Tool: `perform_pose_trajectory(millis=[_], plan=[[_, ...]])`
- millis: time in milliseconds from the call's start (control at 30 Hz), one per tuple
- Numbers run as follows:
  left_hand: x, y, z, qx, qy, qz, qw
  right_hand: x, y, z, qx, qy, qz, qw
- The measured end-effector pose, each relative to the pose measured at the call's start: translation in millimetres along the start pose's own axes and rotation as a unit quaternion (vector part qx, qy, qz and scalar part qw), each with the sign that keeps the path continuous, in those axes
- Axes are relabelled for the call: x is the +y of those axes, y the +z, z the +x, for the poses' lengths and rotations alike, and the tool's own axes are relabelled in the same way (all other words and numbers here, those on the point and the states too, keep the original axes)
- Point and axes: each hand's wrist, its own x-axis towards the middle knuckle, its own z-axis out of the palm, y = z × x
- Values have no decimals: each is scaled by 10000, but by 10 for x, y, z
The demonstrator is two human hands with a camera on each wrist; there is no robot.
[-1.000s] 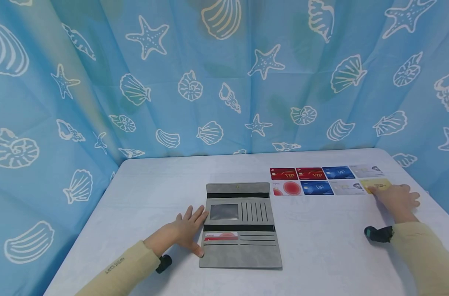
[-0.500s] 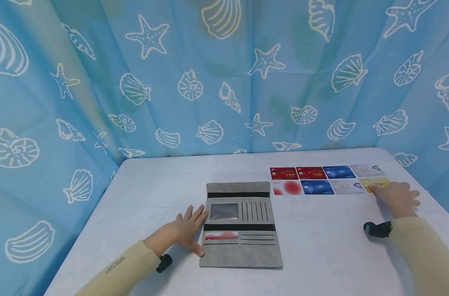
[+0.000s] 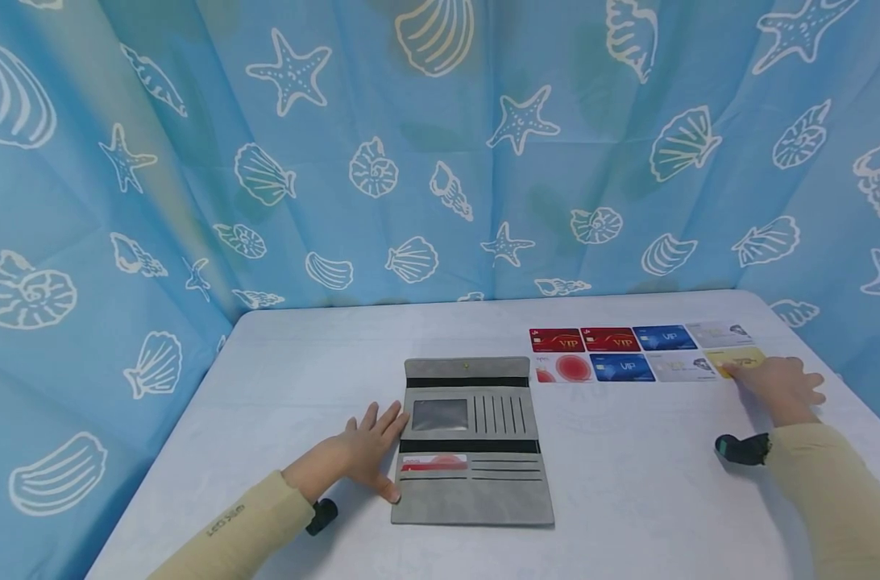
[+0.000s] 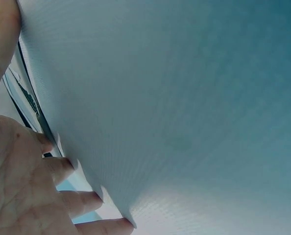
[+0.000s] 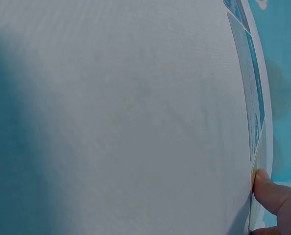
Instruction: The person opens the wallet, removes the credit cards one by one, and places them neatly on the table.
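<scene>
A grey wallet lies unfolded on the white table, with a red-and-white card tucked in one of its left slots. My left hand rests against the wallet's left edge, fingers spread. At the far right, my right hand holds a yellow card by its near side. The right wrist view shows the thumb at the card's edge and another fingertip lower down; the rest of that hand is out of frame there.
Beside the yellow card, several bank-style cards lie in two rows: red VIP cards, blue cards, silver cards and a white card with red circles. A blue seashell curtain hangs behind the table.
Almost nothing differs. The right wrist shifted slightly between the first two frames, while the fingers stayed at the yellow card. The left hand and wallet kept their places.
</scene>
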Motion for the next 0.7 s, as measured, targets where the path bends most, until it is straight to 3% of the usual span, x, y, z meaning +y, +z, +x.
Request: perform_pose_trajectory(millis=[233,567,633,700], plan=[[4,-9,-11,-14,-29,-49,10000,91,-39,28,-355,177,441,9982],[19,-14,-17,4,-22,36,10000,100,-127,-4,-412,-136,742,9963],[20,-15,-20,13,-26,41,10000,124,-97,92,-242,-301,699,9968],[20,-20,-25,19,-28,35,10000,198,-16,317,-11,-547,654,9964]])
